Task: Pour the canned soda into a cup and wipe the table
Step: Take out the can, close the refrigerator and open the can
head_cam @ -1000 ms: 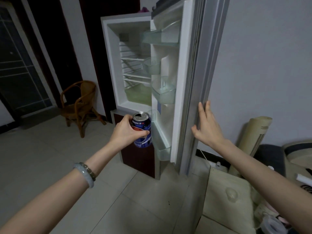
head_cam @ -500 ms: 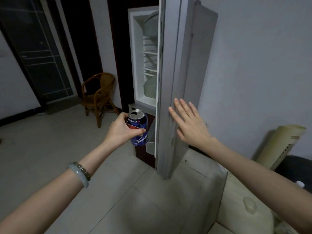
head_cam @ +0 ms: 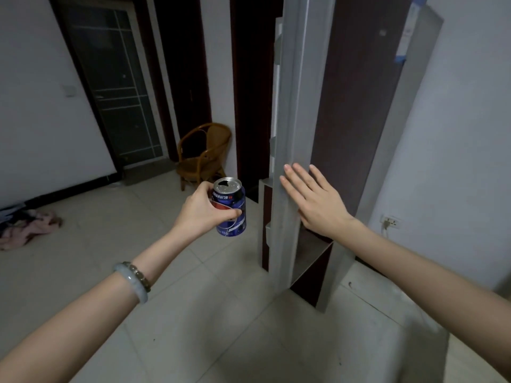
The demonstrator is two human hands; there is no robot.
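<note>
Near the middle of the frame the left hand (head_cam: pixel 203 214), a pale bracelet (head_cam: pixel 132 280) on its wrist, grips a blue soda can (head_cam: pixel 232 223) upright, fingers and thumb curled round its side, its opened top facing up. Just right of it the right hand (head_cam: pixel 315 203) lies flat, fingers straight, against the grey edge of the tall fridge door (head_cam: pixel 293 106). Behind them a wicker chair (head_cam: pixel 204 156) stands on the tiled floor (head_cam: pixel 193 313), and a pink cloth (head_cam: pixel 27 228) lies crumpled at the left edge
</note>
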